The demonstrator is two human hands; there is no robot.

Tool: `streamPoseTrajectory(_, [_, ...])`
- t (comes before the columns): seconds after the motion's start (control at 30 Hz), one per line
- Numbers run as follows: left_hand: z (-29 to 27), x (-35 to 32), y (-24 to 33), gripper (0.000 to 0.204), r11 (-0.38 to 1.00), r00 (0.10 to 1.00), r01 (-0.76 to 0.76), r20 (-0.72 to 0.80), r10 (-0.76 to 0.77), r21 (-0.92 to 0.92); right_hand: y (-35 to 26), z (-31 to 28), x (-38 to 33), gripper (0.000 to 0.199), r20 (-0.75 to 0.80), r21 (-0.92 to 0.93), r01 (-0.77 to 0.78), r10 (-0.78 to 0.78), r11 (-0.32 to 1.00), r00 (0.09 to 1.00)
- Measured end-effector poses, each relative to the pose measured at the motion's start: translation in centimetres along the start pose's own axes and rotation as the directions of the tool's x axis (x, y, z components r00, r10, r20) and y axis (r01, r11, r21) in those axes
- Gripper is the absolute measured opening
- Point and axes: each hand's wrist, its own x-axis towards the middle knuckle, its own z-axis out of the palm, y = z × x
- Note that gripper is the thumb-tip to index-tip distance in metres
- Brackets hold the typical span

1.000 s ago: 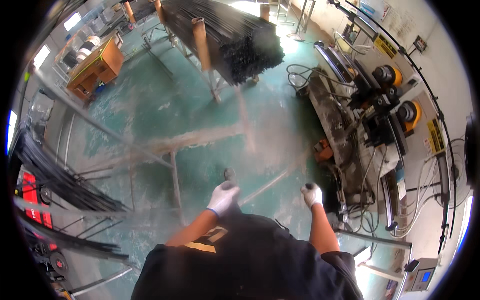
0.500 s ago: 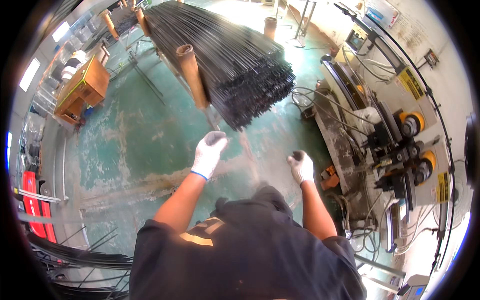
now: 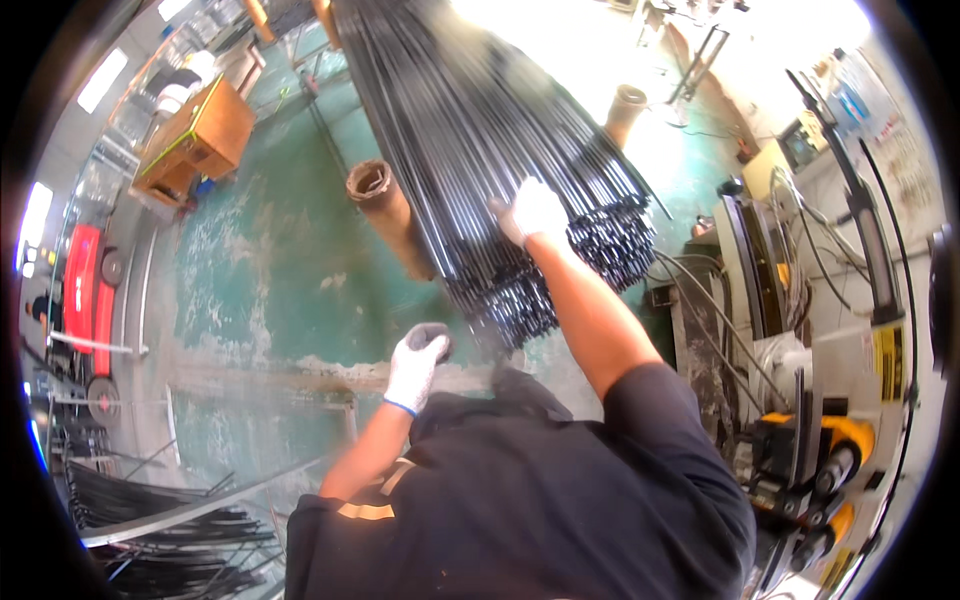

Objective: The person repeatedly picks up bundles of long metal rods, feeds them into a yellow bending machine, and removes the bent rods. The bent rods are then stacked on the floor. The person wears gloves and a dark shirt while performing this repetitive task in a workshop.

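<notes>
A wide bundle of long, thin black rods [image 3: 455, 130] runs away from me, its cut ends [image 3: 560, 285] facing my body. My right hand [image 3: 535, 212], in a white glove with dark fingertips, reaches over the near part of the bundle. Its thumb stands apart from the fingers, and the palm side is hidden. Left of the rod ends and lower down is my left hand [image 3: 418, 366], in a similar glove with a blue cuff edge. Its fingers are curled closed, with nothing visible in them.
Brown tube posts flank the bundle, one on the left [image 3: 392, 215] and one on the right [image 3: 625, 115]. Machinery with yellow-black parts [image 3: 835, 460] and loose cables lines the right side. A wooden desk [image 3: 200, 135], a red machine [image 3: 85, 290] and more black rods [image 3: 160, 520] are at left.
I have come closer to the bundle. My right hand has moved from beside my body forward and left, onto the rods. My left hand stays closed, now lower relative to the bundle.
</notes>
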Motion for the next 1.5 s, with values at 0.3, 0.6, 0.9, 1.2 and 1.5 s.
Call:
streamPoseTrajectory(0.3, [2.0,6.0,1.7,0.024,0.979,0.969,0.165,-0.166,-0.183,-0.117,-4.2,4.3,8.2,0.043,0.128,-0.038,0.107,-0.101,0.994,0.987])
streamPoseTrajectory(0.6, [4.7,13.0,8.3,0.021,0.998,0.995,-0.042,0.087,0.046,-0.038,-1.4,2.3,13.0,0.047,0.35,-0.022,0.049,-0.038,0.999,0.936])
streamPoseTrajectory(0.9, [-1.7,13.9,7.6,0.022,0.982,0.995,0.095,0.046,-0.089,-0.164,-1.9,-1.6,12.7,0.041,0.504,0.13,-0.138,0.055,0.982,0.862])
streamPoseTrajectory(1.2, [-3.6,15.2,7.6,0.022,0.968,0.988,0.137,0.102,-0.117,-0.21,-1.0,0.4,11.6,0.041,0.622,0.641,-0.425,-0.108,0.639,0.775])
streamPoseTrajectory(1.5, [3.3,18.7,11.1,0.018,0.96,0.931,0.164,0.358,-0.073,-0.229,-3.7,-8.7,2.7,0.059,0.536,0.25,-0.165,0.006,0.954,0.844])
